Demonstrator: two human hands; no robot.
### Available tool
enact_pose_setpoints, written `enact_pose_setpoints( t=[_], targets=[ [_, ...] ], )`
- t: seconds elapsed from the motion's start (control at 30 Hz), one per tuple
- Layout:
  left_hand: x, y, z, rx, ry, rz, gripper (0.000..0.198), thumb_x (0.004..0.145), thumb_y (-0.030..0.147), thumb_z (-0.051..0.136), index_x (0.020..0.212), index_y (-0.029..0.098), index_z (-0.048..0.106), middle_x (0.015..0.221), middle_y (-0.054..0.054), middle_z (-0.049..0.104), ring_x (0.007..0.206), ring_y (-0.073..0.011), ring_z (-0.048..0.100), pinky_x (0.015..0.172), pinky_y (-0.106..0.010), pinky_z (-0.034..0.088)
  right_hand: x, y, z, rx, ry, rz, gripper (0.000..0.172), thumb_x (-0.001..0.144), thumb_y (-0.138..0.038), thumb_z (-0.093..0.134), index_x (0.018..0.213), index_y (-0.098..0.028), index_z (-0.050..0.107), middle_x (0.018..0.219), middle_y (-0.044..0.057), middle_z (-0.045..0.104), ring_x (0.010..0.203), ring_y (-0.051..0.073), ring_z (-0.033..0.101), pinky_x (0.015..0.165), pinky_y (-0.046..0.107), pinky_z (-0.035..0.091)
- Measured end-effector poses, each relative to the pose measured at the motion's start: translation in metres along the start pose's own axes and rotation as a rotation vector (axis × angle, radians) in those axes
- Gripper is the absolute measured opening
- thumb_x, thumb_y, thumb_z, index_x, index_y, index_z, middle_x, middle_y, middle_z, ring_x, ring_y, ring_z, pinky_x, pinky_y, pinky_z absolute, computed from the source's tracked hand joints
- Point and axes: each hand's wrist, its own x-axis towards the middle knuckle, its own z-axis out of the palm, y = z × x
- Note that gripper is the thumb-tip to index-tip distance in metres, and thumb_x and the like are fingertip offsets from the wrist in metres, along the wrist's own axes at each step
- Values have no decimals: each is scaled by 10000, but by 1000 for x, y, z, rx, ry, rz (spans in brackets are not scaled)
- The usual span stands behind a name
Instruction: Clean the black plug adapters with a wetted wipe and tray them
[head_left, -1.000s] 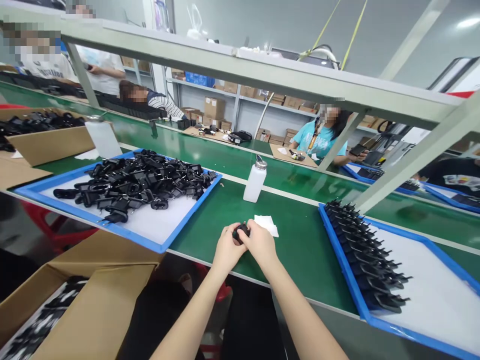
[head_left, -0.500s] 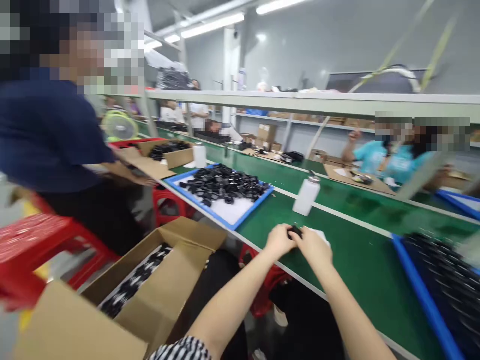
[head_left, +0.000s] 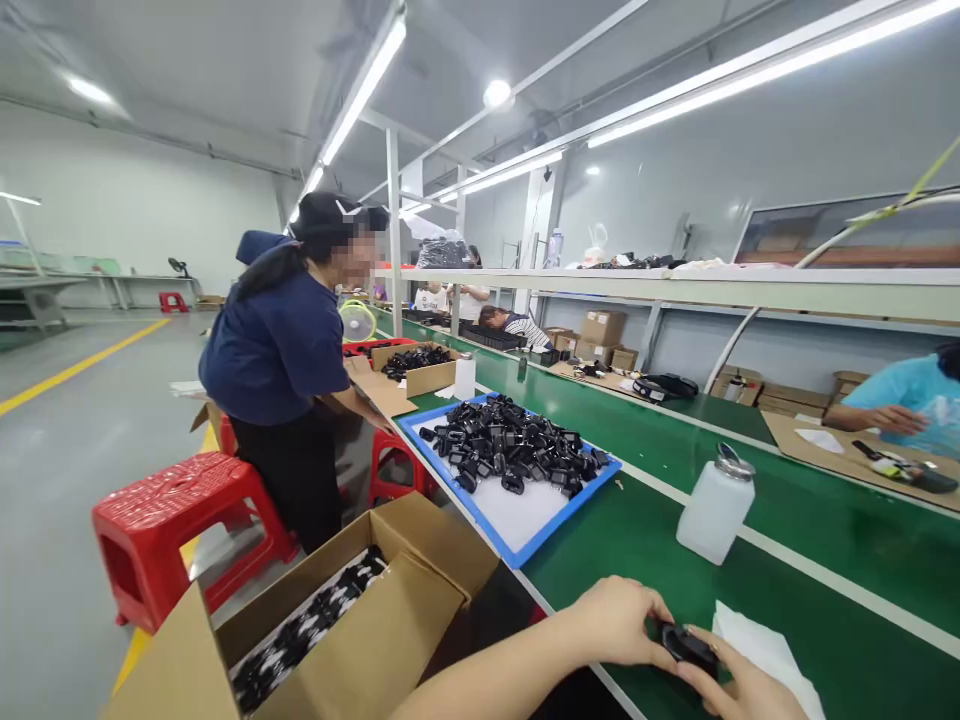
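Note:
Between my two hands, low over the green table, is a small black plastic part (head_left: 687, 648) with a rounded, hollow-looking shape. My left hand (head_left: 619, 622) grips its left end between thumb and fingers. On its right end the fingers of my right hand (head_left: 739, 685) are closed, and that hand is partly cut off by the bottom edge. A white cloth or tissue (head_left: 769, 650) lies just beyond my right hand. Farther off stands a white bottle (head_left: 716, 508) with a metal cap. A blue-rimmed tray (head_left: 517, 552) heaped with similar black parts (head_left: 517, 440) sits to the left.
An open cardboard box (head_left: 367, 630) of black parts stands below the table's left edge. Beyond it are a red stool (head_left: 180, 500) and a standing person in dark blue (head_left: 281, 340). Across the green table (head_left: 615, 570), another person's hand (head_left: 896, 420) shows. A shelf (head_left: 637, 288) runs overhead.
My view has swung left and up, so my hands and the bottle now appear lower and farther right. The tray on the right has left the view. Both hands still hold the black part.

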Motion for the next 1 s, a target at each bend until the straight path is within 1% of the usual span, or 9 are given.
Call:
enact_pose_setpoints(
  t=[0.1, 0.2, 0.37, 0.47, 0.57, 0.67, 0.77, 0.9, 1.0],
  targets=[
    [-5, 4, 3, 24, 36, -14, 425, 609, 360, 592, 980, 162, 530, 831, -19, 622, 738, -146, 566, 648, -203, 416, -6, 1, -2, 186, -72, 41, 199, 688, -295, 368, 831, -247, 497, 554, -17, 615, 464, 190, 564, 538, 290, 429],
    [-7, 10, -3, 51, 29, 15, 466, 616, 366, 590, 1030, 166, 516, 862, -32, 626, 756, -156, 574, 663, -210, 416, -6, -8, -17, 201, -189, 56, 135, 666, -286, 416, 781, -243, 473, 611, -28, 624, 537, 179, 577, 541, 262, 408],
    [-2, 29, -16, 266, -61, 51, 202, 663, 329, 556, 773, 179, 634, 702, -53, 637, 700, -204, 584, 589, -238, 409, -2, -22, -37, 89, -340, 57, 88, 651, -191, 492, 731, -210, 461, 745, 21, 620, 659, 182, 569, 550, 234, 367],
    [4, 39, -21, 397, -120, 22, 169, 655, 282, 568, 706, 140, 642, 670, -104, 626, 673, -247, 582, 568, -271, 399, -1, -26, -42, 40, -369, 67, 98, 644, -155, 527, 718, -190, 474, 725, 32, 604, 674, 178, 554, 547, 220, 340],
    [14, 40, -25, 433, -194, 50, 153, 640, 252, 582, 663, 114, 642, 629, -121, 615, 621, -255, 576, 518, -273, 381, 3, -27, -46, 42, -377, 94, 79, 641, -160, 546, 700, -174, 496, 675, 22, 588, 631, 162, 536, 497, 207, 303],
    [25, 37, -28, 443, -272, 64, 132, 616, 265, 606, 622, 137, 640, 564, -76, 600, 563, -221, 568, 464, -243, 351, 8, -24, -48, 73, -389, 143, 109, 602, -187, 602, 672, -172, 519, 647, 2, 582, 598, 147, 526, 460, 198, 271],
    [33, 40, -30, 441, -361, 22, 96, 571, 252, 645, 610, 164, 640, 517, -34, 580, 541, -196, 566, 444, -223, 335, 14, -21, -49, 101, -422, 167, 178, 528, -225, 673, 640, -180, 542, 631, -18, 591, 592, 142, 532, 438, 191, 250],
    [38, 50, -29, 504, -376, -64, 99, 549, 163, 650, 644, 134, 646, 622, -81, 614, 632, -239, 585, 492, -241, 348, 18, -21, -49, 47, -485, 204, 184, 504, -254, 695, 639, -191, 587, 629, -12, 618, 620, 159, 562, 429, 195, 243],
    [40, 51, -28, 479, -403, -94, 67, 569, 130, 611, 628, 126, 642, 633, -95, 614, 631, -249, 582, 491, -245, 334, 20, -26, -49, -63, -520, 228, 206, 511, -291, 691, 673, -196, 608, 658, 15, 634, 652, 196, 580, 419, 212, 229]
  ],
)
